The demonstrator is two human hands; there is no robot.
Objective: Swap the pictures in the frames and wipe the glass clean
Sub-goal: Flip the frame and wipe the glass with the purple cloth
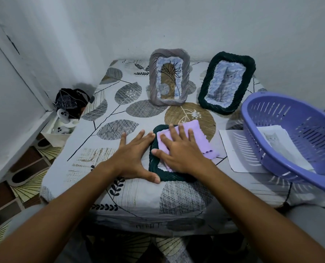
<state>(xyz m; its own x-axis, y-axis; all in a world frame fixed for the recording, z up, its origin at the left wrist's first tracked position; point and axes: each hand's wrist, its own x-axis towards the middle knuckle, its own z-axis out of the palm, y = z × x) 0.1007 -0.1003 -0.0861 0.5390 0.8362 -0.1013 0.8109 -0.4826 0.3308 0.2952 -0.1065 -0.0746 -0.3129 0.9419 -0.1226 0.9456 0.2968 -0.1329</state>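
Leaf-print cloth covers the counter point(85, 158) against a white wall. My right hand point(178, 150) lies flat, fingers spread, pressing a purple cloth point(193, 133) on the dark green frame point(169, 175) lying near the front edge; my left hand point(133, 158), open, steadies the frame's left side.

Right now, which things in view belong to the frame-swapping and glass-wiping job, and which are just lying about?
Belongs to the job:
- flat dark green frame, steadied by the left hand
- purple cloth under the right hand
- grey frame and green frame, standing
- loose cat print in the purple basket
- white paper sheet

Just lying about:
- dark bag and white toys on the floor
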